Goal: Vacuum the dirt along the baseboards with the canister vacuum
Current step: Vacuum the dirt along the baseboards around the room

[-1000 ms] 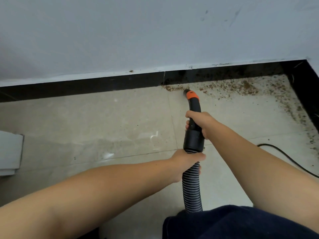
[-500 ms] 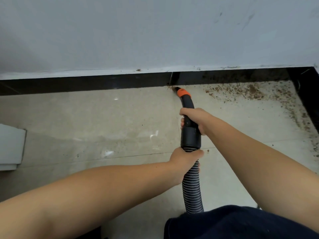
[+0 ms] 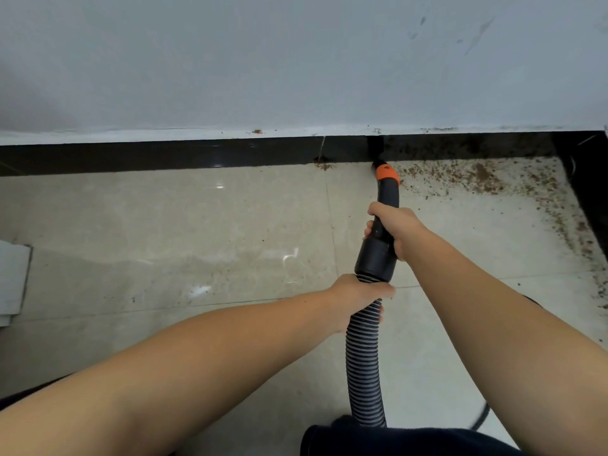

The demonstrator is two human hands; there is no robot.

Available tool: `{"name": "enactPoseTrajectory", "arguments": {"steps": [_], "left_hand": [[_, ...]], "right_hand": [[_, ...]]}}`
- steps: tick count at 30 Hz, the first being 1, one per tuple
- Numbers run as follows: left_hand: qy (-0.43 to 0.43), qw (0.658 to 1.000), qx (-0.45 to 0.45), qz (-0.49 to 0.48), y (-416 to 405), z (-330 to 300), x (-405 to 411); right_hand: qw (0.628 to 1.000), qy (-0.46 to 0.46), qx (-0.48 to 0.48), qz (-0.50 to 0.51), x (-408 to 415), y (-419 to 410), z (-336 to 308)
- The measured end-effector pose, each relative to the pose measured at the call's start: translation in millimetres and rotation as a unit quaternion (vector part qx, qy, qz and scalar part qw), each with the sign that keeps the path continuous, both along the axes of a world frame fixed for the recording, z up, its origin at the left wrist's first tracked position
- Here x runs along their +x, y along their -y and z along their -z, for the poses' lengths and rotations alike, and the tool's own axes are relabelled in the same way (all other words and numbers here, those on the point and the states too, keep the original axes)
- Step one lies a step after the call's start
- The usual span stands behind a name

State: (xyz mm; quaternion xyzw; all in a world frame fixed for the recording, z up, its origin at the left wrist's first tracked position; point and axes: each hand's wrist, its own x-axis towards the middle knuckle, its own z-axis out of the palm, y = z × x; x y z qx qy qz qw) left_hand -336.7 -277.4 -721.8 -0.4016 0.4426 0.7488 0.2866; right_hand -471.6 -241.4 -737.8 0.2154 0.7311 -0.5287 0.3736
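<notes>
Right hand [image 3: 393,230] grips nozzle [image 3: 386,192]; left hand [image 3: 357,299] grips hose [image 3: 363,366]; dirt [image 3: 480,174] beside baseboard [image 3: 164,156].

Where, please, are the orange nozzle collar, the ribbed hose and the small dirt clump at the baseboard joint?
orange nozzle collar [image 3: 387,174]: head view, middle of orange band.
ribbed hose [image 3: 364,366]: head view, mid-length ribs.
small dirt clump [image 3: 324,165]: head view, centre of clump.

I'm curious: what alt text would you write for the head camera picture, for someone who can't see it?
Two bare hands steer a vacuum hose whose orange-tipped nozzle meets a black baseboard: the right hand holds the black handle, the left hand the ribbed hose. Brown dirt lies scattered on the pale floor tiles right of the nozzle.
</notes>
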Motion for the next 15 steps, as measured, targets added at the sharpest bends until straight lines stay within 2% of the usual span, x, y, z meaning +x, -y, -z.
{"name": "enactPoseTrajectory", "arguments": {"steps": [11,15], "left_hand": [[0.028,0.995,-0.041,-0.090,-1,3,27],[0.030,0.993,-0.048,-0.105,1,3,34]], "right_hand": [[0.993,0.024,-0.024,-0.116,26,30,-1],[0.992,0.029,-0.033,-0.120,33,35,-2]]}}
